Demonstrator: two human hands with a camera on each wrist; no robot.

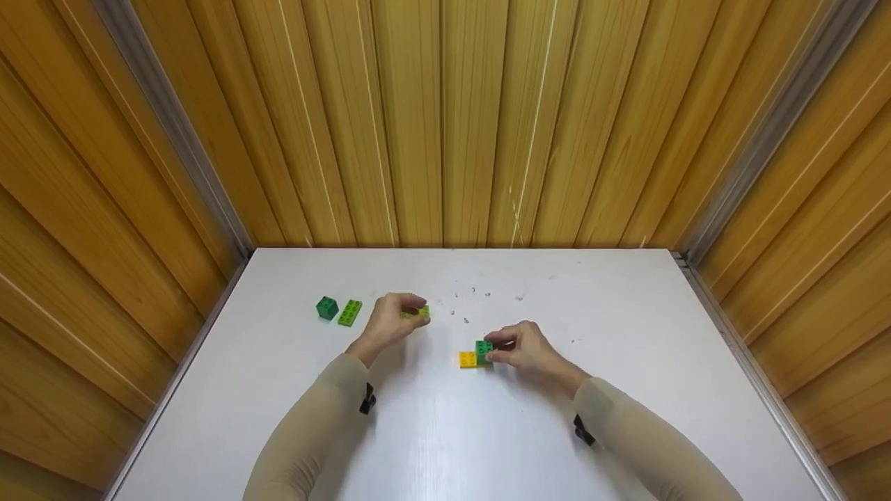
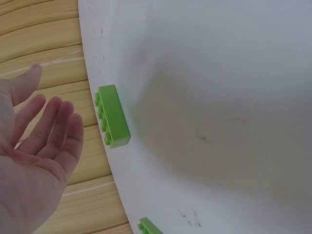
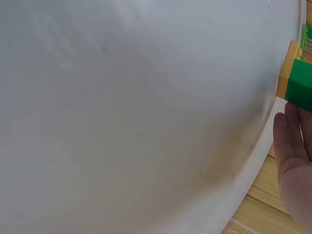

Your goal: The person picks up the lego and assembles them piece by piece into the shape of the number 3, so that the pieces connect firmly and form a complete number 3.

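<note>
My left hand (image 1: 395,320) hovers around a lime green brick (image 1: 424,310), partly hidden by it in the head view. In the left wrist view that brick (image 2: 114,117) lies on the table, studs facing the wall side, with a gap to my loosely bent fingers. Thumb and fingers of my right hand (image 1: 527,348) pinch a dark green brick (image 1: 482,351). That brick stands on the right part of a flat yellow brick (image 1: 467,360), whose left studs show. In the right wrist view, my fingers touch the dark green brick (image 3: 300,85) from below.
Toward the table's left lie another lime green brick (image 1: 350,313) and a dark green cube-like brick (image 1: 327,307). The white table (image 1: 445,431) has small dark marks behind the hands. Wood-patterned walls (image 1: 459,125) enclose the back and sides.
</note>
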